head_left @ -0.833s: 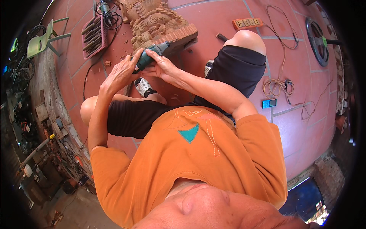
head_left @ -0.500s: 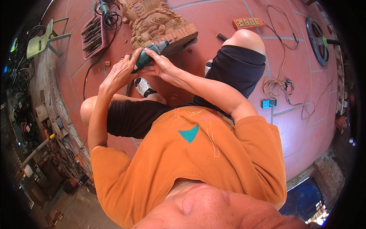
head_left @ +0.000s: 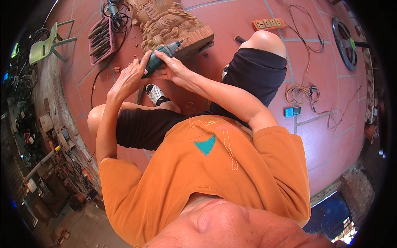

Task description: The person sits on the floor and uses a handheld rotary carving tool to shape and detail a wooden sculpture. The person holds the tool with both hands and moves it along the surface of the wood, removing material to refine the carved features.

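Person sits on the red tile floor in an orange shirt and black shorts, both hands up at a green rotary tool. Left hand is wrapped closed around the rear of the tool body. Right hand is closed over the front part, fingers curled on top, steadying it. Tool tip points at the base of the wood carving and looks to be touching or just off the lower edge; exact contact too small to tell.

Progress, judged from the carving: already heavily shaped, with deep scrolls and relief over the upper body, so bulk carving looks done. Work in hand looks like detail grinding on the block base nearest the person. Wood chips lie on the floor just beside the carving on its left. How much detailing is left cannot be read; the far side of the carving is out of frame.

Containers: a red tray sits left of the carving, holding a row of chisels, handles side by side; count unclear. No other container holds anything readable.

Also relative to the carving: an orange power strip to its right, coiled cable and a small blue phone-like device further right and nearer the person, green plastic chair well off to the left, sandalled foot below it.
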### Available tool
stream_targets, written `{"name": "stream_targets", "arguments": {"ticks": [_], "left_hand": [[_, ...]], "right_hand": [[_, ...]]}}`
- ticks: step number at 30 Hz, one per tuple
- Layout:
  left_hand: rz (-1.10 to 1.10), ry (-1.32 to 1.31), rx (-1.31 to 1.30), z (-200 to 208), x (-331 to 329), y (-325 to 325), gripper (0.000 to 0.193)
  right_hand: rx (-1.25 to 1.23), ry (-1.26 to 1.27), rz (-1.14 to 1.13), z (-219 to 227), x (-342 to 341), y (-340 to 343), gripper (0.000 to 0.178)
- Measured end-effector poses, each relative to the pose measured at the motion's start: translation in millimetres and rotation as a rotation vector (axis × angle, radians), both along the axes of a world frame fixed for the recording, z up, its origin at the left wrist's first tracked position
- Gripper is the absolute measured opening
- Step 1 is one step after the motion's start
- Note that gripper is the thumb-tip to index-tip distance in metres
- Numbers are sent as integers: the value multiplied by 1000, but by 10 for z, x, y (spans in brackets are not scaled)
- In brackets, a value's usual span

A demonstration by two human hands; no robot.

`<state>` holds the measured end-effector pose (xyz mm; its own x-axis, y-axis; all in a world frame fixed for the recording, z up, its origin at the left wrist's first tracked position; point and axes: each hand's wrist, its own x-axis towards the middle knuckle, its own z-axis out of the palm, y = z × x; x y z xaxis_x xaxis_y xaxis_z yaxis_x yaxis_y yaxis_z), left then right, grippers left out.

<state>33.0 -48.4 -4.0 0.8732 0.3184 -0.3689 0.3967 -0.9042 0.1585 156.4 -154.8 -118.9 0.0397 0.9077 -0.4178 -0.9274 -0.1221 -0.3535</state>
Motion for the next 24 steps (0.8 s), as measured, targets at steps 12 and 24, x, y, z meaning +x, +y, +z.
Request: {"name": "stream_targets", "arguments": {"ticks": [12, 24], "left_hand": [[8, -11, 9, -9, 6, 18, 96], [36, -6, 1, -17, 13, 10, 96]], "right_hand": [[19, 18, -4, -35, 17, 51, 50], [12, 4, -9, -81, 32, 98, 50]]}}
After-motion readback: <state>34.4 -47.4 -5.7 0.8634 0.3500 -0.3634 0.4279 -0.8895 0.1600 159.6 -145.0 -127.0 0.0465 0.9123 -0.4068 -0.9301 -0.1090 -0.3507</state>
